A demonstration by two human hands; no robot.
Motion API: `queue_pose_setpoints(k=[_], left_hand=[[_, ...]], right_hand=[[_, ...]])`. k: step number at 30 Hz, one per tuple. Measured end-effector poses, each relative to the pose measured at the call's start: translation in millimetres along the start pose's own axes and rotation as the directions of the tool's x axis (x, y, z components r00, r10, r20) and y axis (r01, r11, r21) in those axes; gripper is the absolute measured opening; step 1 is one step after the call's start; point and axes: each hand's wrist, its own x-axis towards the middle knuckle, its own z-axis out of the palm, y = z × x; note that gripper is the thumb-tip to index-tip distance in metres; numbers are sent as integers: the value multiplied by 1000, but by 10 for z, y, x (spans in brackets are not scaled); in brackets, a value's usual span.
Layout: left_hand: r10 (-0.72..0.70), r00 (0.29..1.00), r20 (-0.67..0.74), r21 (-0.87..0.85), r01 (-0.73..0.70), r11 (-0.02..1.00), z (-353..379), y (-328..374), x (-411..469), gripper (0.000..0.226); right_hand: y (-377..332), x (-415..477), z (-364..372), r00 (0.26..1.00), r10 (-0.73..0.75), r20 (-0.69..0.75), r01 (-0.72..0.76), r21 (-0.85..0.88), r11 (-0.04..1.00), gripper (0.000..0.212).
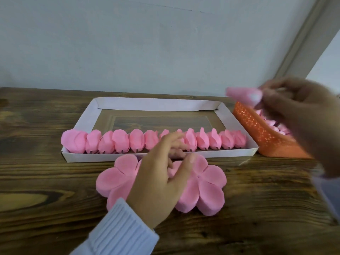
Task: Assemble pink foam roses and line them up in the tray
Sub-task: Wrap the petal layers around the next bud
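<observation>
A white cardboard tray point(103, 158) lies on the wooden table, with several pink foam roses point(120, 142) lined up along its near wall. In front of the tray lie stacks of flat pink foam petal sheets point(207, 184), flower-shaped. My left hand point(161, 177) hovers over or rests on those sheets, fingers loosely spread, thumb near the top sheet. My right hand point(301, 115), blurred, is raised at the right above the orange basket and pinches a pink foam bud point(242, 95) by its end.
An orange perforated basket point(261, 129) holding more pink foam pieces stands right of the tray, touching its corner. The tray's far half shows its bare bottom. A pale wall stands behind the table. Bare wood lies to the left and in front.
</observation>
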Motion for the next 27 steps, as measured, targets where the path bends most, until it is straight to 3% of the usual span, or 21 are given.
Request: queue_pose_setpoints(k=[3,5,9,11,13,17,21,24,27], left_hand=[[-81,995,65,-367,99,925,48,12,-17,46],[-85,996,27,-463,88,882,25,34,13,43],[-44,999,-12,-453,34,891,-50,57,55,22],[-38,999,-7,-428,31,903,-56,69,58,20],[-44,999,-27,-374,31,927,-50,59,61,19],[15,996,-93,-142,-28,989,-44,-6,61,19],[117,987,-108,60,-111,992,1,-53,50,15],[169,983,-68,71,-165,984,23,-48,37,22],[118,993,-3,-30,-118,993,64,-49,0,50]], right_hand=[[-224,-388,467,971,-17,238,-26,175,984,15],[-250,-530,642,956,-4,292,-66,230,971,20],[-135,-649,815,961,17,276,-94,269,959,20],[-64,-666,858,960,0,280,-78,267,960,8],[10,-667,887,961,-34,273,-31,229,973,16],[103,-645,949,959,-124,255,69,211,975,21],[186,-677,1016,918,-117,379,-4,305,952,38],[219,-675,1033,937,-91,339,-24,321,947,31],[259,-665,1011,976,-20,218,-57,342,938,16]])
